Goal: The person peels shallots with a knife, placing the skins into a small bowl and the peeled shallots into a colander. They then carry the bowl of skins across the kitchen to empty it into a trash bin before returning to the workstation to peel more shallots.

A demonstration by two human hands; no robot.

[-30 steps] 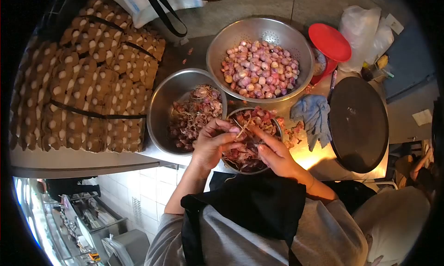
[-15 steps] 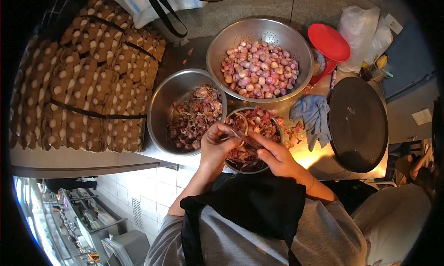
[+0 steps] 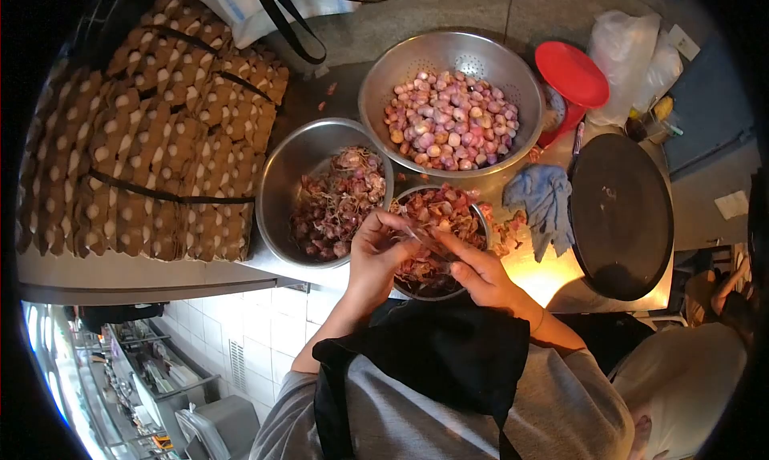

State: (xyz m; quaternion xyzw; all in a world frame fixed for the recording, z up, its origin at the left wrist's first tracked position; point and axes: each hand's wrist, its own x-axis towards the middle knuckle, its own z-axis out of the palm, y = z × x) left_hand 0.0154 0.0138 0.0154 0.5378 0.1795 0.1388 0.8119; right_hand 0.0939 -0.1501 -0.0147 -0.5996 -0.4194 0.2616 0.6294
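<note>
Both hands meet over a small metal bowl [image 3: 432,297] of loose reddish shallot skins [image 3: 445,204]. My left hand [image 3: 376,252] is closed in a pinch on a small piece, apparently a shallot, mostly hidden by the fingers. My right hand [image 3: 481,272] grips what looks like a small knife [image 3: 436,248], its thin blade pointing toward the left fingertips. Left of them, a metal bowl [image 3: 276,172] holds unpeeled shallots [image 3: 340,208] with dry roots. Behind, a large metal colander [image 3: 372,88] contains peeled pink shallots [image 3: 452,124].
Stacked egg trays [image 3: 152,156] fill the left side. To the right lie a blue cloth [image 3: 541,208] and a round black tray [image 3: 623,228]. A red scale [image 3: 572,76] and plastic bags [image 3: 625,52] stand at the back right. Another person [image 3: 681,380] is at the lower right.
The fingers and the knife have shifted slightly over the skins bowl, and my right hand sits a little lower. Both hands keep their grip. The bowls have not moved.
</note>
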